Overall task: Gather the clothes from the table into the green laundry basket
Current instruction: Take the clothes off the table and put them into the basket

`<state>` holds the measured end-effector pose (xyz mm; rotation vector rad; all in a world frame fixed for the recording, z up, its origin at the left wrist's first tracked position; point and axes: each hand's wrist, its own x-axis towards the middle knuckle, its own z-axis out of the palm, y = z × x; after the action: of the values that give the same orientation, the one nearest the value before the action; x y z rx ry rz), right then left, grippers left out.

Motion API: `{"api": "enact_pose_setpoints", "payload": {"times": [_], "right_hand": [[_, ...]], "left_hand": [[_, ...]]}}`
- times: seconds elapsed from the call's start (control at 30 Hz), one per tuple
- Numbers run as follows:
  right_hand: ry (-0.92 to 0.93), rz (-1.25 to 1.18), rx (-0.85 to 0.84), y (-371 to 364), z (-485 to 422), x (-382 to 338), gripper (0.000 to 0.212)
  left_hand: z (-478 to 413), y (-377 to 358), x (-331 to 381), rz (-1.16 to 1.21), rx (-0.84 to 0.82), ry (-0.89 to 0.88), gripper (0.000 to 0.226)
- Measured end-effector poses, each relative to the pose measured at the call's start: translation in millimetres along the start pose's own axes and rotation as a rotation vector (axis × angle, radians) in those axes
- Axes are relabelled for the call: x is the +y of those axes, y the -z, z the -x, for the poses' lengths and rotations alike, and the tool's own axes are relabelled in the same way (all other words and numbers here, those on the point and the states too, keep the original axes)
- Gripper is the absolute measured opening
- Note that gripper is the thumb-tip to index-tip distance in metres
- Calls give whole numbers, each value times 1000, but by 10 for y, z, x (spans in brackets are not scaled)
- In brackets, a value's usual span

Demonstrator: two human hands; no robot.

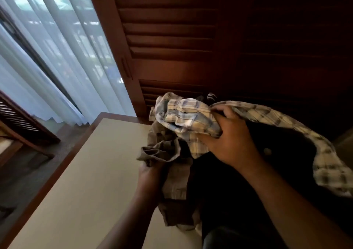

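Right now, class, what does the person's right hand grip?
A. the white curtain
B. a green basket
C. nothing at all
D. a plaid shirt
D: the right hand has its fingers curled round a bunched fold of the plaid shirt, while the left hand grips a brown garment.
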<state>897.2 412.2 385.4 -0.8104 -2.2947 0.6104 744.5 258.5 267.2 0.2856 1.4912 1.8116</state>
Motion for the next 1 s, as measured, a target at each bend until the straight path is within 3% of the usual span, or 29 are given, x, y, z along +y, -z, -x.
{"api": "enact_pose_setpoints", "payload": {"times": [0.23,0.3,0.4,0.47,0.6,0.67,0.73,0.8,0.87,0.93,1.0], "right_hand": [[169,-418,-52,19,662,-1064,45],[239,-376,-53,9,771,-1310,43],[255,-64,-75,-83,825,-1604,46],[188,-20,-86,-161,869,-1789,47],[234,-212,58,-344,1129,-2267,25],[337,-380,-50,-470,1353,-2640,31],[378,-538,-197,-615,1599,-2953,29],[217,-615,-314,-734,1814,-3157,25],[-80,-734,-426,-852,1992,-3189,33],[-415,-863,-531,-1001,2178,-3144,63],[-611,-884,-660,-1183,2426,-3079,103]], "left_hand": [[566,524,550,111,55,-157,60],[750,727,624,134,66,-200,45],[1026,993,731,133,90,-221,19],[1223,1154,781,178,80,-291,18],[1608,1602,726,189,199,-262,25],[1795,1864,675,148,318,-207,31],[1989,2139,645,143,368,-208,53],[2194,2457,633,91,449,-237,41],[2384,2765,590,6,507,-235,25],[2632,3004,556,58,527,-241,28],[2919,3181,501,137,413,-191,33]]}}
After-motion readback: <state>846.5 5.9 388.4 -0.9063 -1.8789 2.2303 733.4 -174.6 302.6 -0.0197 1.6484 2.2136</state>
